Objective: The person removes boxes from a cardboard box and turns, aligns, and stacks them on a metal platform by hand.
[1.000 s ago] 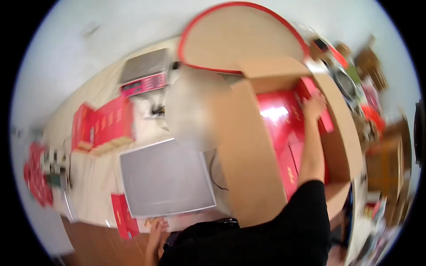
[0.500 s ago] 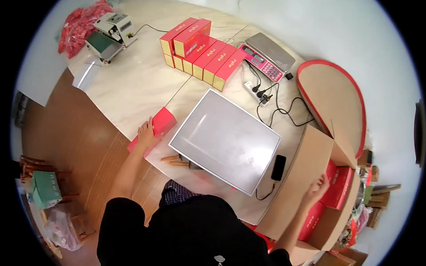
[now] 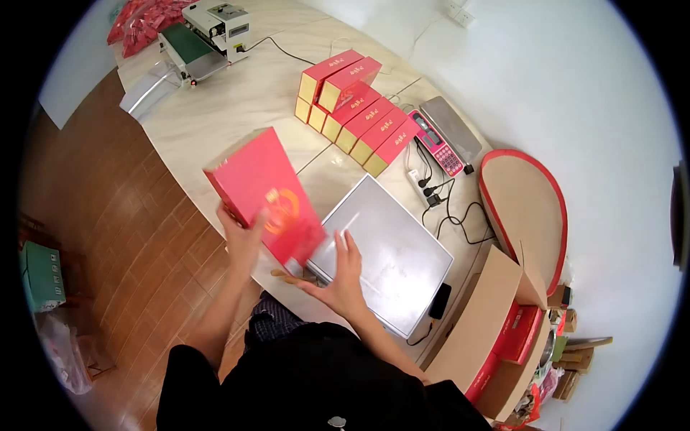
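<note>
A red gift box (image 3: 259, 187) with a gold emblem on its broad face is raised and tilted over the near left edge of the table. My left hand (image 3: 244, 241) is closed on its lower left edge, thumb against the front. Open and with fingers spread, my right hand (image 3: 343, 284) is beside the box's lower right end, over the edge of a grey flat-topped tray (image 3: 402, 251). Whether its fingertips touch the box I cannot tell.
Red and gold boxes (image 3: 359, 118) stand in a row at the back, two stacked on top. Nearby are a scale (image 3: 445, 136), a power strip (image 3: 420, 187) with cables and a phone (image 3: 440, 302). An open carton (image 3: 481, 309) holds red boxes at right; a sealing machine (image 3: 208, 43) stands far left.
My left hand has lifted the red box off the table edge and tilted it up. My right hand has moved from the open carton leftward to beside that box. The view has shifted.
</note>
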### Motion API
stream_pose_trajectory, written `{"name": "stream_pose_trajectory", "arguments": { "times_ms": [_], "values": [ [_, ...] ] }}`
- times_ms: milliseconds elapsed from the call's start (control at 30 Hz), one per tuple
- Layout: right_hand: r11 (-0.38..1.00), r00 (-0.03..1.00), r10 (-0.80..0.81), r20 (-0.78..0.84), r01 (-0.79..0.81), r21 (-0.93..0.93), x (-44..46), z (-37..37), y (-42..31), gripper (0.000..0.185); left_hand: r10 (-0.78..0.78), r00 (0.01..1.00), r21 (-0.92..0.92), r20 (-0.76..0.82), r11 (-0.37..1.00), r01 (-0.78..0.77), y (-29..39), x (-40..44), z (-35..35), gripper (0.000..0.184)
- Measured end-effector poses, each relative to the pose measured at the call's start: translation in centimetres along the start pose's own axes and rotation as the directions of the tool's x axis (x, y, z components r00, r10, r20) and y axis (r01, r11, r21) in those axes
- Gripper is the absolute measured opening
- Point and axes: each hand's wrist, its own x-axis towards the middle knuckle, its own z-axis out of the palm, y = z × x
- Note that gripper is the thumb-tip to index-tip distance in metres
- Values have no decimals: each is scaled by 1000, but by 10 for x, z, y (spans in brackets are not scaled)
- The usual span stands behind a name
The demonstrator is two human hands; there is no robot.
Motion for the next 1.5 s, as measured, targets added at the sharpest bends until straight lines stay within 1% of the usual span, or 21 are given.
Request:
{"name": "stream_pose_trajectory", "arguments": {
  "times_ms": [33, 100, 167, 267, 333, 367, 400, 433, 467, 533, 600, 633, 700, 733, 867, 933, 1100, 1167, 1367, 1433, 1500],
  "values": [
    [1000, 1000, -3, 2, 3, -11, 9, -3, -5, 106, -44, 999, -45, 16, 998, 45, 7, -21, 10, 79],
    [982, 997, -54, 61, 64, -180, 23, -7, -10, 120, -122, 989, -174, 79, 976, 134, 14, -60, 33, 85],
    [991, 999, -36, 0, 35, -133, 25, -16, 8, 120, -211, 961, -224, 178, 943, 248, 5, -91, 53, 83],
    [982, 998, 36, 61, -24, -188, 10, -42, 34, 115, -255, 918, -187, 302, 929, 320, -35, -113, 69, 85],
    [979, 988, 145, 62, -134, -156, -9, -53, 64, 115, -271, 805, 128, 527, 962, 241, -38, -114, 72, 88],
    [971, 978, 204, 42, -197, -133, -19, -57, 79, 114, -281, 792, 135, 542, 959, 248, -38, -115, 73, 88],
    [951, 965, 260, 35, -250, -181, -29, -61, 91, 112, -267, 783, 99, 562, 961, 257, -38, -115, 72, 88],
    [933, 968, 249, 20, -235, -272, -37, -65, 101, 110, -255, 773, 65, 581, 961, 267, -41, -114, 69, 88],
    [915, 966, 256, 32, -232, -329, -44, -68, 110, 108, -165, 842, 89, 514, 986, 139, -56, -111, 63, 80],
    [899, 964, 261, 56, -221, -379, -53, -71, 123, 105, -147, 900, 142, 411, 985, 96, -60, -96, 49, 71],
    [906, 961, 262, 91, -213, -365, -57, -69, 131, 104, -244, 918, 149, 314, 967, 206, -63, -85, 34, 63],
    [906, 955, 282, 92, -234, -352, -57, -68, 134, 104, -257, 911, 172, 321, 962, 211, -68, -83, 25, 63],
    [903, 979, 177, 101, -121, -413, -53, -65, 141, 104, -291, 923, 296, 253, 931, 213, -77, -80, 7, 58],
    [905, 983, 152, 108, -94, -416, -49, -65, 146, 105, -300, 922, 332, 243, 919, 212, -79, -81, 1, 53],
    [900, 977, 140, 162, -57, -432, -18, -74, 166, 107, -338, 915, 401, 221, 887, 231, -91, -90, -12, 50],
    [891, 974, 127, 189, -28, -453, -2, -75, 178, 107, -350, 920, 385, 174, 884, 264, -92, -96, -11, 46],
    [900, 972, 82, 220, 23, -436, 37, -83, 208, 110, -394, 905, 360, 159, 877, 318, -82, -111, -3, 43],
    [886, 983, 25, 180, 62, -459, 46, -82, 219, 108, -388, 906, 347, 171, 884, 313, -78, -115, -5, 42],
    [893, 997, -13, 73, 45, -448, 42, -79, 221, 98, -412, 894, 315, 177, 884, 345, -68, -130, -25, 36],
    [883, 995, 56, 86, -9, -469, 29, -82, 217, 100, -433, 883, 311, 183, 877, 366, -65, -135, -33, 32],
    [873, 997, 55, 53, -22, -488, 9, -82, 212, 98, -426, 884, 299, 195, 884, 360, -62, -140, -38, 31]
  ]
}}
